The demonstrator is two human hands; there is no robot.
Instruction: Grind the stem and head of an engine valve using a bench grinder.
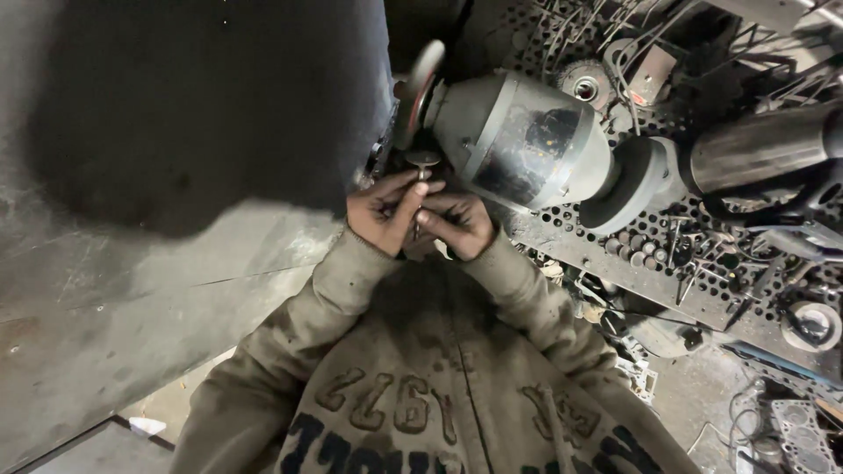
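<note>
My left hand (384,211) and my right hand (457,224) are together in front of a grey bench grinder (527,145). Both pinch the thin stem of a small metal engine valve (421,162), whose round head points up at the left grinding wheel (420,88). The valve head sits just below the wheel; I cannot tell whether they touch. My olive sweatshirt sleeves fill the lower middle of the view.
The grinder's dark right wheel (628,184) faces a metal cylinder (760,149). A perforated metal bench (615,254) holds several valves, bits and wire parts. A grey wall (105,290) with a dark patch is left. A gasket (803,434) lies on the floor.
</note>
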